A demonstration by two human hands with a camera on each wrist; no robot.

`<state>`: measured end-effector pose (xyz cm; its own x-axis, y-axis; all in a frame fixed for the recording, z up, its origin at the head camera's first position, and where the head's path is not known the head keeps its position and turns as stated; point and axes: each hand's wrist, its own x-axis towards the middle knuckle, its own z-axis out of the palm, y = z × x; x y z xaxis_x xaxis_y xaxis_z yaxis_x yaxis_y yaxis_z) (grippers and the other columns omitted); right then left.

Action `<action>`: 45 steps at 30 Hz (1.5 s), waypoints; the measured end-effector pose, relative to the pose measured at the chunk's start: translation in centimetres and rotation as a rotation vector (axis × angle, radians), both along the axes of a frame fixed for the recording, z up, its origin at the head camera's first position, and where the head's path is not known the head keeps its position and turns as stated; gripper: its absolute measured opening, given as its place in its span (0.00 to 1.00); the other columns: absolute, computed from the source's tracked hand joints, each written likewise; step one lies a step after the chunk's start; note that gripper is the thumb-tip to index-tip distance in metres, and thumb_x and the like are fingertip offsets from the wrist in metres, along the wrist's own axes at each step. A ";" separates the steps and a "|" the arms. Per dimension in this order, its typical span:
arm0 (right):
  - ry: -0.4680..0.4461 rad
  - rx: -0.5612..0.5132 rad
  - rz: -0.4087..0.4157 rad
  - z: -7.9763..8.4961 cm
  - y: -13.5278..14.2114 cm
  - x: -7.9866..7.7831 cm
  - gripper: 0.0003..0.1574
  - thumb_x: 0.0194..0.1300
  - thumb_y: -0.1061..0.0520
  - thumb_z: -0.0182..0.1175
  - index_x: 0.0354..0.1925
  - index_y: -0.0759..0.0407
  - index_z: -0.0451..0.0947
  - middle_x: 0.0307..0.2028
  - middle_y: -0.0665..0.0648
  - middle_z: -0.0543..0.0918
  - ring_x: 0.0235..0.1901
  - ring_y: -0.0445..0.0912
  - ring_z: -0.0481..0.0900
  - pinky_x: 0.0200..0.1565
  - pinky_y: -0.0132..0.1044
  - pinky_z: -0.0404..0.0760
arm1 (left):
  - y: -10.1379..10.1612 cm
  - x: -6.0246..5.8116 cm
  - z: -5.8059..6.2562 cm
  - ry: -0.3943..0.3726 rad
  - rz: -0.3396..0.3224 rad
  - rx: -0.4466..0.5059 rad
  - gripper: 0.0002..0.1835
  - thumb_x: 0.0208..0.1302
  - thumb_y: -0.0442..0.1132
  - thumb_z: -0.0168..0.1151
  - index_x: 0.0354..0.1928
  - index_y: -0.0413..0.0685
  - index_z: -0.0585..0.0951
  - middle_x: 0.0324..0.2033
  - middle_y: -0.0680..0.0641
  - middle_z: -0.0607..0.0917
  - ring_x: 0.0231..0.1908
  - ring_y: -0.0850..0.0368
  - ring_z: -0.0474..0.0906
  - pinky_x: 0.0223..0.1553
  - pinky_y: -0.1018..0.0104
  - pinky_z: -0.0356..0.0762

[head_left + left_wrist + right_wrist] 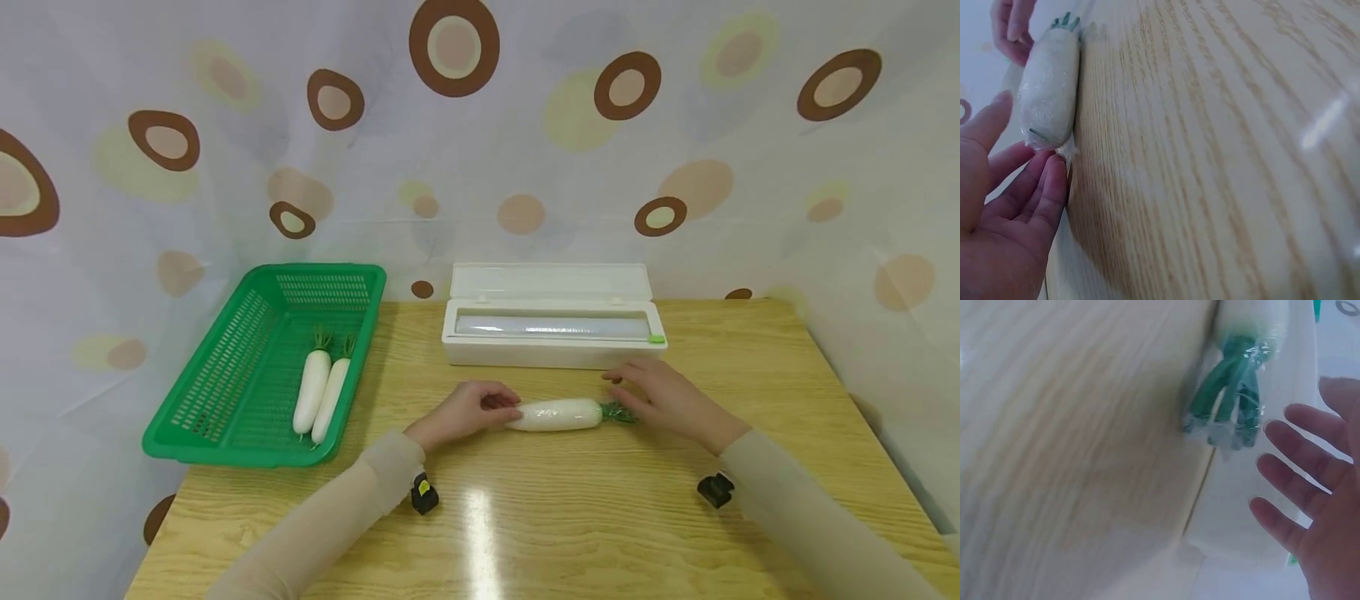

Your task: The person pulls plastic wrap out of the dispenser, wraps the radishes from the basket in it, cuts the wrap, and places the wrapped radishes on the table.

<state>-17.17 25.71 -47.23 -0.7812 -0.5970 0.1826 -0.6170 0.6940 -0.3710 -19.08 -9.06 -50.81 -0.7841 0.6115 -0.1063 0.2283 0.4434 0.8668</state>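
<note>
A white radish (561, 414) wrapped in clear film lies crosswise on the table, its green stem end to the right. At its tapered left end is my left hand (474, 410); the left wrist view shows the fingertips (1054, 169) right at the film there, with the thumb held apart. My right hand (663, 398) hovers beside the leafy end, fingers spread and nothing in them. Through the film, the cut green stems (1229, 387) show close to those fingers in the right wrist view.
Behind the radish stands a white cling film box (555, 354), lid raised, with a film roll (551, 326) inside and a green slider (657, 339) at its right end. On the left, a green basket (247, 457) holds two unwrapped radishes (312, 392). A patterned curtain (525, 150) hangs behind the table.
</note>
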 end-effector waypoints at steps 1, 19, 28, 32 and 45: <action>0.000 0.001 0.005 0.0 -0.3 -0.1 0.14 0.75 0.57 0.64 0.54 0.62 0.85 0.49 0.57 0.86 0.51 0.55 0.82 0.53 0.55 0.81 | 0.0 0.0 0.0 0.003 0.007 -0.002 0.15 0.74 0.45 0.67 0.54 0.45 0.87 0.44 0.53 0.88 0.42 0.64 0.82 0.46 0.69 0.81; -0.055 0.188 0.135 -0.6 -4.4 0.5 0.36 0.68 0.46 0.70 0.66 0.65 0.78 0.53 0.60 0.86 0.54 0.57 0.79 0.60 0.57 0.75 | -0.2 0.6 -0.1 -0.003 0.123 0.077 0.21 0.86 0.44 0.46 0.52 0.37 0.85 0.45 0.41 0.89 0.44 0.51 0.85 0.47 0.61 0.84; 0.165 0.185 0.222 -0.8 -2.6 2.2 0.25 0.58 0.53 0.79 0.54 0.49 0.87 0.50 0.55 0.81 0.53 0.54 0.76 0.57 0.56 0.75 | -0.6 0.6 0.0 -0.013 0.144 0.081 0.23 0.86 0.45 0.43 0.51 0.37 0.85 0.45 0.43 0.89 0.43 0.55 0.85 0.46 0.63 0.84; 0.262 0.182 0.213 -0.9 -1.6 3.0 0.26 0.55 0.55 0.80 0.52 0.42 0.88 0.48 0.56 0.79 0.50 0.53 0.73 0.55 0.55 0.74 | -0.7 0.8 0.2 -0.015 0.149 0.082 0.24 0.86 0.46 0.43 0.51 0.37 0.85 0.45 0.42 0.89 0.44 0.53 0.85 0.48 0.61 0.84; 0.259 0.071 0.141 -1.4 0.6 5.2 0.21 0.63 0.59 0.66 0.54 0.45 0.85 0.27 0.37 0.70 0.30 0.36 0.61 0.38 0.35 0.68 | -0.6 0.9 0.3 -0.019 0.170 0.089 0.25 0.87 0.48 0.42 0.48 0.37 0.85 0.42 0.43 0.89 0.42 0.56 0.85 0.47 0.64 0.84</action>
<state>-11.94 26.27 -48.60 -0.6227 -0.7145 0.3189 -0.7768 0.6133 -0.1427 -18.18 -9.66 -50.54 -0.8755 0.4776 -0.0736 0.1393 0.3953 0.9079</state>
